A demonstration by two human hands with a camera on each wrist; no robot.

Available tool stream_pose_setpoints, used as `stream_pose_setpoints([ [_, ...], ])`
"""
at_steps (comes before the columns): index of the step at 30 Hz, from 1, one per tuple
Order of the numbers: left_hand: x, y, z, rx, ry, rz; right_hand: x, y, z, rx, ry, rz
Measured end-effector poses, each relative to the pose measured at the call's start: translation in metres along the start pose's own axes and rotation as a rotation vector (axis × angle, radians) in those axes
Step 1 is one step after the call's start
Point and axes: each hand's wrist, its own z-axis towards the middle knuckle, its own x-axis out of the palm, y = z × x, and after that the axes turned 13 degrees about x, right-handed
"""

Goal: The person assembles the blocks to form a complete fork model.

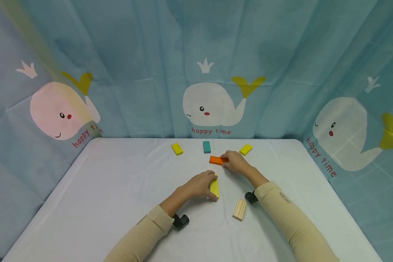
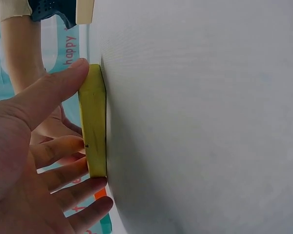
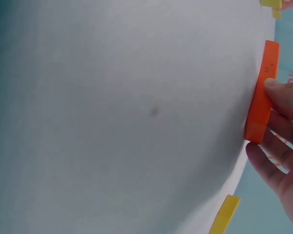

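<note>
Grip of the left hand [image 1: 199, 186] spans the yellow block [image 1: 214, 187] lengthwise, thumb at its near end, fingers toward the far one; the right hand [image 1: 237, 162] pinches the orange block [image 1: 215, 160] by its right-hand end. On the surface [image 1: 118, 182], the yellow block's long axis runs roughly front to back; the orange block lies just beyond it, apart, mostly crosswise.

"What can't you see from there?"

"In my head view, the right hand [image 1: 237, 162] partly hides the orange block [image 1: 215, 160], and the left hand [image 1: 199, 185] covers some of the yellow block [image 1: 214, 188]."

"My right wrist view cuts off another yellow block [image 3: 224, 215] at the bottom edge; the orange block's marks [image 3: 267, 69] are too blurred to read."
</note>
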Motion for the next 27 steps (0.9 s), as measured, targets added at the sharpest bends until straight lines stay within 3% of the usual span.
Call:
stream_pose_setpoints([
  [13,-0.0051,0.0014,-0.0012,-0.003,0.021,-0.008,-0.0047,0.001,0.0032,-0.027,0.044,-0.047],
  [27,-0.0028,0.0026,-0.0016,0.011,0.016,0.023,-0.0039,0.0039,-0.0049,-0.058,0.055,-0.014],
])
